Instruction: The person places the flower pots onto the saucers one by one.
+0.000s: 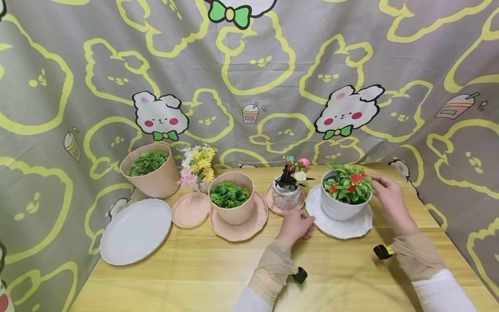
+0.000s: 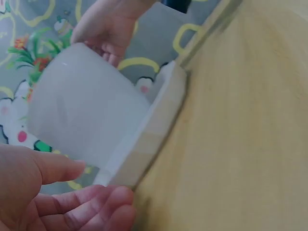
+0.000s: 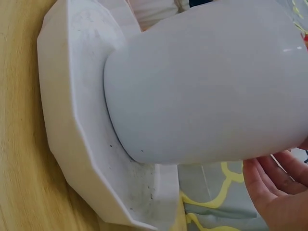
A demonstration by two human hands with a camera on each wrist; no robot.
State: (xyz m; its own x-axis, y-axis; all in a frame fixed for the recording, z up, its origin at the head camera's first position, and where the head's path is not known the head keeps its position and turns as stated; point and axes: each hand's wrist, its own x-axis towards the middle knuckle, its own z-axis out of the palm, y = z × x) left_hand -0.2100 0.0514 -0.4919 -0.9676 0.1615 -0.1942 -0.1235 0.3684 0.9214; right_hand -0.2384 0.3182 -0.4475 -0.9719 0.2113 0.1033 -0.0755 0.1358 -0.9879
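A white flowerpot point(image 1: 343, 209) of green leaves and red flowers point(image 1: 355, 179) stands upright on a white scalloped saucer point(image 1: 360, 225) at the right of the table. My right hand point(image 1: 391, 200) holds the pot at the right side of its rim; its fingers point(image 3: 269, 180) are bent against the outer wall in the right wrist view. Low by the saucer's left edge is my left hand point(image 1: 296, 227), with fingertips point(image 2: 120, 196) right at the rim and the thumb apart from them. Close behind it, a small white pot point(image 1: 286, 197) of artificial flowers sits on a pink saucer point(image 1: 270, 200).
Left of centre, a pink pot point(image 1: 234, 212) of green leaves stands on a pink saucer point(image 1: 224, 232). Farther left are a small pink saucer point(image 1: 191, 210), a daisy bunch point(image 1: 199, 162), a larger pink pot point(image 1: 161, 182) and a white oval tray point(image 1: 136, 232). A patterned curtain point(image 1: 265, 104) hangs behind.
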